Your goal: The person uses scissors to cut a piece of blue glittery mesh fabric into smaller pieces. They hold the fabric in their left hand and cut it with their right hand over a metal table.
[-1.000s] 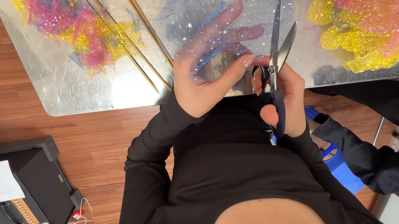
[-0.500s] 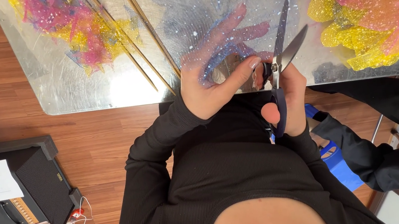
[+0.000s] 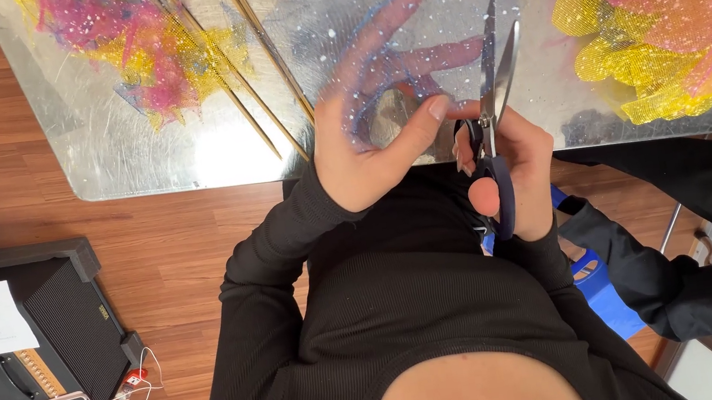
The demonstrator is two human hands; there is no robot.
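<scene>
Cutting step: left hand (image 3: 368, 148) spreads sheer blue mesh (image 3: 375, 69) flat on shiny table (image 3: 121, 157), right hand (image 3: 508, 171) clamped on scissors (image 3: 495, 108), blades slightly parted; next calls for steady closing.

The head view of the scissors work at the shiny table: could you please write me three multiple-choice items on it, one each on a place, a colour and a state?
1. Where does the yellow-and-pink mesh heap lie on the shiny metal table?
A. at its right end
B. on the wooden floor
C. on the black case

2. What colour are the handles of the long steel scissors?
A. red
B. dark blue
C. white

3. How do the scissor blades stand?
A. shut flat
B. slightly apart
C. hidden

Answers: 1 A, the heap sits at the table's right end. 2 B, a dark blue loop shows in the right hand. 3 B, a narrow gap shows between the tips, beside the left hand under sheer blue mesh.
</scene>
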